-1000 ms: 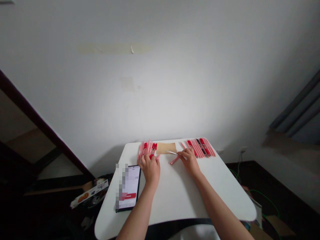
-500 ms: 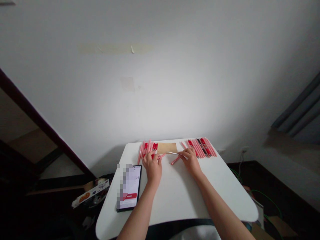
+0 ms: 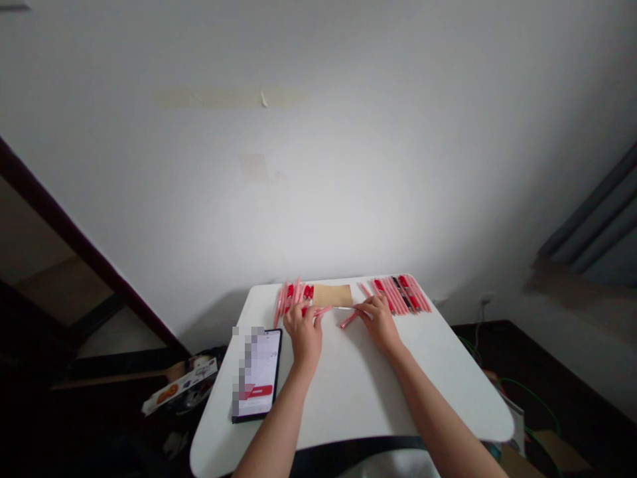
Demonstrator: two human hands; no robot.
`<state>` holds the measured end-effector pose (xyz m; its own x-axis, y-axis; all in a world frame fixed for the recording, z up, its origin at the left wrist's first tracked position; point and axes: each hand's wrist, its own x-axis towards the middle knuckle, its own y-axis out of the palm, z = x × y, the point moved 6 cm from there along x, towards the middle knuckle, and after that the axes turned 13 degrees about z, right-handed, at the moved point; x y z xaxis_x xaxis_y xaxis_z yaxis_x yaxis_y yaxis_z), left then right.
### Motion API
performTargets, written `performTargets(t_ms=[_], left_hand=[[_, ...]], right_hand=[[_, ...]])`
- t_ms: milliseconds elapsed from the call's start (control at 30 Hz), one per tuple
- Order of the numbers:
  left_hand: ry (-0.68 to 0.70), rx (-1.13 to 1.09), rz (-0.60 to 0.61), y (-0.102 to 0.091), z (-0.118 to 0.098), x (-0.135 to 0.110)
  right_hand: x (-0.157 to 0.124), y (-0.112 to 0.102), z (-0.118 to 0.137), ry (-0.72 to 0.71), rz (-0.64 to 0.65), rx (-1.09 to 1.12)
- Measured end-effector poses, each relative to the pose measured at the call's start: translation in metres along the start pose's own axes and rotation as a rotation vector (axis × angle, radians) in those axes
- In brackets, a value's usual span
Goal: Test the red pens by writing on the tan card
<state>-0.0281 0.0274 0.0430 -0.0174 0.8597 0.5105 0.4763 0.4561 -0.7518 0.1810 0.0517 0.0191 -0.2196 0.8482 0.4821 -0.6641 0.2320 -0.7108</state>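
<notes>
My left hand (image 3: 304, 332) is closed on a pink pen barrel (image 3: 325, 309) that points right. Between the fingertips of my right hand (image 3: 382, 322) is a thin white pen refill (image 3: 343, 307). The refill's left tip meets the barrel's end; whether it sits inside is too small to tell. A second pink pen part (image 3: 347, 322) slants under my right fingers, apparently on the table. Behind my left hand lies a bunch of pink and red pens (image 3: 281, 302), partly covered by it. Pink, red and black pens (image 3: 415, 295) form a row right of my right hand.
A brown paper piece (image 3: 332, 294) lies at the white table's (image 3: 358, 405) back edge. The phone (image 3: 261, 375) with a lit screen is left of my left forearm. The wall (image 3: 348, 199) rises behind; boxes and cables are on the floor both sides.
My right hand's refill has levelled out and its left tip has come to the pink barrel's end. Both hands have barely moved otherwise.
</notes>
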Motion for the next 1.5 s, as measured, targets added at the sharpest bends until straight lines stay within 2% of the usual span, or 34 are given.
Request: performTargets(t_ms=[367, 733, 1067, 1500], left_hand=[[0.029, 0.005, 0.029, 0.004, -0.002, 0.000], [0.111, -0.055, 0.075, 0.004, -0.012, -0.001], [0.189, -0.092, 0.092, 0.012, -0.016, -0.004], [0.147, -0.119, 0.136, 0.015, -0.015, -0.002]], right_hand=[[0.000, -0.001, 0.012, -0.056, 0.012, -0.010], [0.001, -0.002, 0.026, -0.099, 0.036, -0.010], [0.000, 0.003, 0.028, -0.141, 0.052, 0.029], [0.001, 0.001, 0.034, -0.147, 0.089, 0.169]])
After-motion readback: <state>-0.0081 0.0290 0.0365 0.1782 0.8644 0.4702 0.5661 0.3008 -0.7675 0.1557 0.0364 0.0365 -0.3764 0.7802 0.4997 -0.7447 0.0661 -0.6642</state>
